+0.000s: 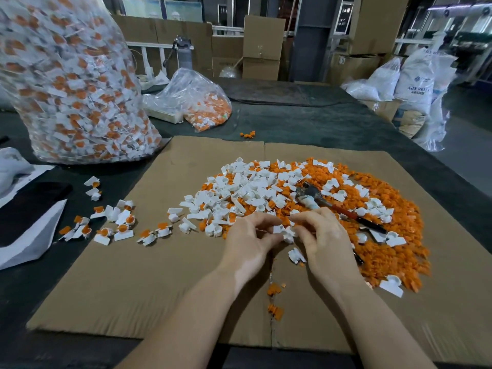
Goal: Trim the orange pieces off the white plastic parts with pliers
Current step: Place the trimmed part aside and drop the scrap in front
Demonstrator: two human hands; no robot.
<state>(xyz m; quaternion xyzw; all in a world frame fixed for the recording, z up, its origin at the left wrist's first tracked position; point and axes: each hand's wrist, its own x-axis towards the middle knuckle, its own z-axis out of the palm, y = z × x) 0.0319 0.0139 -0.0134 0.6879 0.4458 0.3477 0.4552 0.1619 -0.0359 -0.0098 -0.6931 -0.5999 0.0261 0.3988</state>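
My left hand (251, 235) and my right hand (323, 237) meet over the cardboard sheet (149, 275), and both pinch a small white plastic part (285, 231) between their fingertips. Just behind them lies a heap of trimmed white parts (245, 190) mixed into a wide spread of loose orange pieces (386, 251). The pliers (335, 206), with red and black handles, lie on that heap beyond my right hand, held by neither hand. Untrimmed white parts with orange pieces attached (114, 222) are scattered to the left. One white part (296, 255) lies under my right hand.
A tall clear bag (72, 81) full of untrimmed parts stands at the back left. A smaller clear bag (197, 99) lies behind the cardboard. A dark object on white sheets (26, 219) sits at the left edge. Cardboard boxes and white sacks (415, 75) fill the background.
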